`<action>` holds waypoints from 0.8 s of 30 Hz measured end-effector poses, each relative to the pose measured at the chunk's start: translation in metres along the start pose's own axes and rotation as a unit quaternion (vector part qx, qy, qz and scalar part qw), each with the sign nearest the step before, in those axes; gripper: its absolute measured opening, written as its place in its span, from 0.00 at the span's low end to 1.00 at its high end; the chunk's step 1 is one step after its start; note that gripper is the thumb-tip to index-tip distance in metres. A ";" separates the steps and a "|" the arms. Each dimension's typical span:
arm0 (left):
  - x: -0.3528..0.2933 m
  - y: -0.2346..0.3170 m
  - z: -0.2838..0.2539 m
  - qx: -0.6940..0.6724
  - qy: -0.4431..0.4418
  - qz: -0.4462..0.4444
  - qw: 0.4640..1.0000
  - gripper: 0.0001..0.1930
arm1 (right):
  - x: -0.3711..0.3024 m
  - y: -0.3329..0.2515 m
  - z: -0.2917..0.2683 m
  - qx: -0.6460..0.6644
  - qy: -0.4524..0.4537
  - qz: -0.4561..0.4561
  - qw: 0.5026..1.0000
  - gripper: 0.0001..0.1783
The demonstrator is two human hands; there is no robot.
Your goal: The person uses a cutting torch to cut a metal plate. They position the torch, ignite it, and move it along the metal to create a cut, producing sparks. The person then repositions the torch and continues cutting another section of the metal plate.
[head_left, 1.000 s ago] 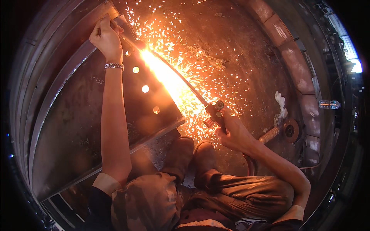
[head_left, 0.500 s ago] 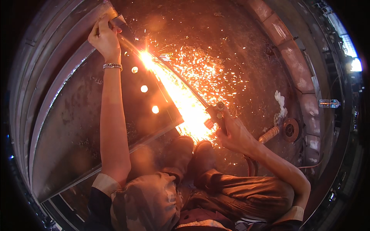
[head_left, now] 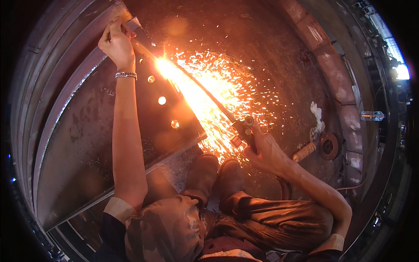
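Far left: curved metal ribs (head_left: 46, 87), bending with the lens. Right of them, a big dark steel plate (head_left: 94, 131) with a straight near edge and a row of bright round spots (head_left: 162, 100) close to its right edge; they look like holes.

Left hand (head_left: 118, 48) is at the plate's far end, forearm reaching over the plate, chain bracelet (head_left: 126, 74) on the wrist. Its fingers are bent with the tips tucked by a small metal piece (head_left: 132, 24); can't tell if they grip it or just rest there.

Next, flame (head_left: 166, 66) at the plate's right edge, far part, too bright to see the torch tip. Sparks (head_left: 235, 94) fan right and nearward, down to just beyond two boots (head_left: 202, 168).

Torch (head_left: 241, 127) is mid-scene, long thin tube slanting far-left into the glare, valve body at the near-right end. Right hand (head_left: 267, 153) has its fingers wrapped around the handle.

Right of that: hose (head_left: 286, 188) below the forearm, wrapped cylinder (head_left: 304, 152) just left of a round disc (head_left: 329, 146), white lump (head_left: 317, 114) beyond both. Then a curved segmented rim (head_left: 330, 70), and a clear bottle (head_left: 372, 115) at far right.
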State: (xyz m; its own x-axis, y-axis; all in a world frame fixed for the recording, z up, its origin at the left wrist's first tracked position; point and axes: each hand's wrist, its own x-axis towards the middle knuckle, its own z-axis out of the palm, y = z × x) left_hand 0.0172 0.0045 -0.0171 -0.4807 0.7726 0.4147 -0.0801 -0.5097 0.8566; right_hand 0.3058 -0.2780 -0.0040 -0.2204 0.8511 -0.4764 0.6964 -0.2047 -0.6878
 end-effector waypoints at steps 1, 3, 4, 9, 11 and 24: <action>0.000 0.000 0.000 -0.001 0.001 0.000 1.000 0.17 | 0.000 0.000 0.000 -0.006 -0.003 0.002 1.000 0.38; 0.000 0.001 0.000 0.000 0.001 -0.004 1.000 0.17 | 0.000 0.002 0.000 -0.006 -0.004 -0.002 1.000 0.38; 0.000 0.001 0.001 -0.003 0.000 -0.002 1.000 0.17 | 0.000 0.002 0.000 -0.011 -0.002 -0.001 1.000 0.38; -0.001 0.001 0.000 -0.001 -0.004 0.003 1.000 0.17 | -0.001 0.003 0.001 -0.012 -0.001 0.001 1.000 0.39; 0.000 0.000 0.001 0.001 0.004 -0.001 1.000 0.17 | -0.002 0.003 0.000 -0.010 -0.004 0.007 1.000 0.40; 0.000 0.002 0.000 -0.009 0.005 -0.014 1.000 0.18 | -0.008 -0.001 0.000 -0.009 -0.007 -0.008 1.000 0.40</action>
State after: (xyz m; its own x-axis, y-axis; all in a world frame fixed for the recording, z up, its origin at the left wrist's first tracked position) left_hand 0.0175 0.0035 -0.0156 -0.4873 0.7829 0.3868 -0.1096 -0.4943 0.8623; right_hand 0.3066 -0.2845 0.0006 -0.2408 0.8479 -0.4724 0.7052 -0.1816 -0.6854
